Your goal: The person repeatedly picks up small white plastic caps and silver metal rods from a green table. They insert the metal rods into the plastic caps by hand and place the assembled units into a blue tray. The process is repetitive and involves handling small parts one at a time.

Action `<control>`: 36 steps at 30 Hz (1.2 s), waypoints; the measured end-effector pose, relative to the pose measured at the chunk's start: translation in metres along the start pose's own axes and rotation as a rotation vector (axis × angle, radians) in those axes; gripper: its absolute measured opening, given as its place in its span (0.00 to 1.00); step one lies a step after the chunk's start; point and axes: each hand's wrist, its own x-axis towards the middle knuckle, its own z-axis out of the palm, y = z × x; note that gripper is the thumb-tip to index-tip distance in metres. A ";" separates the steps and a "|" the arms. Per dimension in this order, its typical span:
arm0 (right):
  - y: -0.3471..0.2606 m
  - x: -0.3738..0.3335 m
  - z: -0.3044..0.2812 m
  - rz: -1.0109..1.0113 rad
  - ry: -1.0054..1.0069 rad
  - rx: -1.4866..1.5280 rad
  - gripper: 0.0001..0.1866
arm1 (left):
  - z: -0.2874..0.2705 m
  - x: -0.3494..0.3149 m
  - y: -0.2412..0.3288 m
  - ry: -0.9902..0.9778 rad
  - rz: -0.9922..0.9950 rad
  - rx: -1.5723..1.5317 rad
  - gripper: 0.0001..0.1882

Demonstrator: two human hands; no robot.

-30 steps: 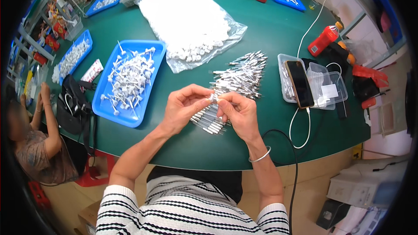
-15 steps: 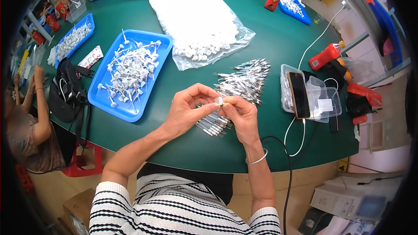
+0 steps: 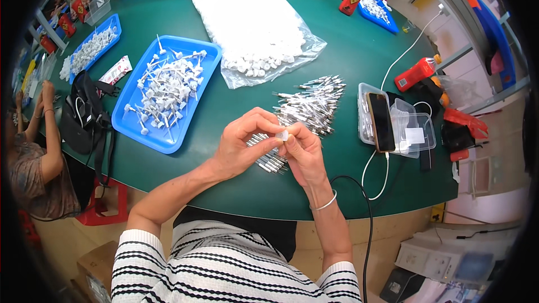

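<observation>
Between the fingertips of both hands is a small white plastic cap (image 3: 283,135), much of it covered by the fingers. My left hand (image 3: 245,141) pinches it from the left, and my right hand (image 3: 304,151) has thumb and forefinger closed on its right side. Just beyond and partly under the hands lies a heap of thin metal-tipped rods (image 3: 311,105). A smaller bundle of rods (image 3: 270,161) shows between my wrists. To the left, a blue tray (image 3: 124,118) holds many white caps with rods stuck in them.
A clear bag of white caps (image 3: 255,28) lies at the far middle. On the right, a phone (image 3: 382,122) leans on clear plastic boxes (image 3: 412,134), its white cable hanging nearby. A red bottle (image 3: 414,74) lies behind. Left are a black bag (image 3: 78,118) and another person (image 3: 42,174).
The cap has turned slightly between my fingertips, and my right fingers have shifted closer around it. The whole view has slid a little; the trays and heap stay put.
</observation>
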 end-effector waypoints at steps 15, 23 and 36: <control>-0.002 0.006 0.000 -0.107 0.107 -0.210 0.07 | -0.017 0.018 0.015 -0.087 -0.313 -0.262 0.09; 0.001 0.001 -0.006 -0.048 0.043 -0.348 0.06 | -0.028 0.015 0.007 -0.146 -0.519 -0.354 0.06; 0.000 -0.001 0.004 -0.078 0.003 -0.494 0.05 | -0.041 0.021 0.014 -0.248 -0.655 -0.297 0.08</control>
